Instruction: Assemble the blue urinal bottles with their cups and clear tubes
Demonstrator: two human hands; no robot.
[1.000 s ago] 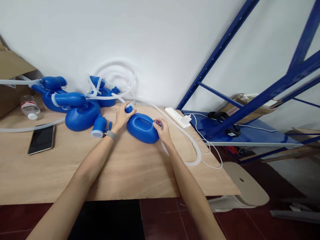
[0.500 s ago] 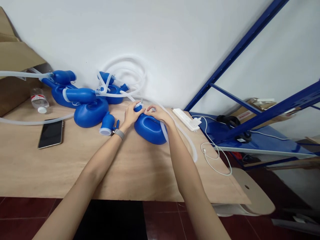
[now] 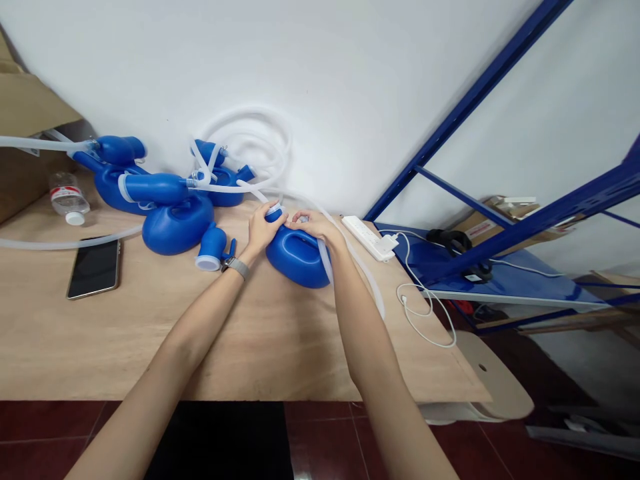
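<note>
A blue plastic container (image 3: pixel 295 257) lies on the wooden table (image 3: pixel 150 333) near its far edge. My left hand (image 3: pixel 264 230) is closed around the container's short neck at its far end; a watch sits on that wrist. My right hand (image 3: pixel 314 225) rests on top of the container beside the left, fingers pinched on a translucent white tube (image 3: pixel 326 261) that runs down over the container's right side.
More blue containers (image 3: pixel 175 223) with coiled white tubing (image 3: pixel 250 143) lie at the far left. A phone (image 3: pixel 95 268), a water bottle (image 3: pixel 67 199) and a cardboard box (image 3: pixel 25 133) sit left. A power strip (image 3: pixel 373 238) with a cable and blue shelving (image 3: pixel 480 267) stand right.
My right hand moved from the container's right end up to its top next to the left hand, bringing the white tube with it. The left hand stayed on the neck.
</note>
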